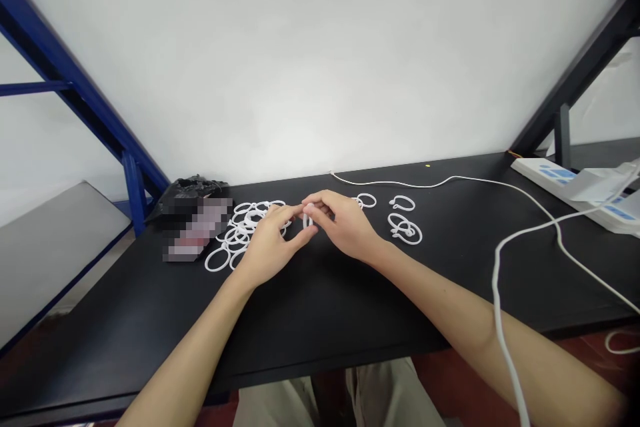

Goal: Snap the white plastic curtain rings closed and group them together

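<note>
Between my two hands, above the black table, is a white plastic ring (308,219) seen nearly edge-on. My left hand (275,240) pinches it from the left with thumb and fingers. From the right, the thumb and fingers of my right hand (345,221) close on its upper part. A pile of white rings (240,230), several with a small loop, lies just left of and partly behind my left hand. Beyond my right hand lie more white rings (367,200), partly covered by it. Farther right sit a few separate rings (406,229).
A black plastic bag (193,190) and a blurred-out item (200,230) lie at the left of the table (320,320). White cables (500,267) cross the right side, passing over my right forearm. A white-and-blue panel (560,180) rests at the far right.
</note>
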`<state>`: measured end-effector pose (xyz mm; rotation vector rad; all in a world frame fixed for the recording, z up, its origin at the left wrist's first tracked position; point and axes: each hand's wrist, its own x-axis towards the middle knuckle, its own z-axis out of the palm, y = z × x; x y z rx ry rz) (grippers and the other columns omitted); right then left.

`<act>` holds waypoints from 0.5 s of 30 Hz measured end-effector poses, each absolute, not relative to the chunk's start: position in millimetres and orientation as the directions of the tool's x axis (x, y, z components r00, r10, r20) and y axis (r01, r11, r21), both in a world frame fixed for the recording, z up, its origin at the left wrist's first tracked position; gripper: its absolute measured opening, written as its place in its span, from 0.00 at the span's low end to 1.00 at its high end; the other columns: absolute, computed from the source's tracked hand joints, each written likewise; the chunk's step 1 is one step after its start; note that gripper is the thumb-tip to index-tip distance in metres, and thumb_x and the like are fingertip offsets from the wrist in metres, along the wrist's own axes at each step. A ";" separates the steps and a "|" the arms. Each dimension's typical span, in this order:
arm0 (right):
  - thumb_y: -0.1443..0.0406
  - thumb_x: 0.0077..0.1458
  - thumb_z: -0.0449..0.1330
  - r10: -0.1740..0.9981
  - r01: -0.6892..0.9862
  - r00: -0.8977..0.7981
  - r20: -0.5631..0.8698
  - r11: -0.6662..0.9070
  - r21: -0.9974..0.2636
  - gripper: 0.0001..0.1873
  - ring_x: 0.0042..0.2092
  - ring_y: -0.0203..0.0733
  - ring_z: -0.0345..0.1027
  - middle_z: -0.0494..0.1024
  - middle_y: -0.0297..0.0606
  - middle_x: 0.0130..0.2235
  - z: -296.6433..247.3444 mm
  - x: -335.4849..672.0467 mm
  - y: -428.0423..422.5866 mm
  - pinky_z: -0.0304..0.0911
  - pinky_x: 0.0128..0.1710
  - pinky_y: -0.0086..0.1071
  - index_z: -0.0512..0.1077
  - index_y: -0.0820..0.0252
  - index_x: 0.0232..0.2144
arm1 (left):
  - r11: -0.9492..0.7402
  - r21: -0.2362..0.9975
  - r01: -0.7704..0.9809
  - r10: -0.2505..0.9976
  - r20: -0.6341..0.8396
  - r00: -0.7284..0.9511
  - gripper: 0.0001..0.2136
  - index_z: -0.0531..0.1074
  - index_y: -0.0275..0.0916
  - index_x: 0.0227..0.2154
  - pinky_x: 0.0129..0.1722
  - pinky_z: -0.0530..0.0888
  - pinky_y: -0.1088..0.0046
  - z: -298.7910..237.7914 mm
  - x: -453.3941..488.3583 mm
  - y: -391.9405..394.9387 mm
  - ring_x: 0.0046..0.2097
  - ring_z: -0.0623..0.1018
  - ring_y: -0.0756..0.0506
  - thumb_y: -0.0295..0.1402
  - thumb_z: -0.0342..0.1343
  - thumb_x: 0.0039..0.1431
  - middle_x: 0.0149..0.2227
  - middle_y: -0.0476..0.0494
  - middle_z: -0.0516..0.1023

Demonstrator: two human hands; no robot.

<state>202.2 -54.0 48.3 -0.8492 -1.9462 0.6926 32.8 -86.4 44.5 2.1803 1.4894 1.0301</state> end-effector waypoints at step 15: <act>0.57 0.64 0.52 0.794 0.389 -0.442 0.417 0.589 -0.708 0.13 0.30 0.33 0.68 0.75 0.31 0.29 46.1 205.6 -49.5 0.61 0.33 0.28 0.71 0.58 0.36 | -0.445 0.495 0.747 0.876 0.416 0.246 0.12 0.72 0.43 0.42 0.45 0.68 0.65 40.9 35.2 -85.5 0.43 0.70 0.42 0.42 0.53 0.61 0.38 0.46 0.75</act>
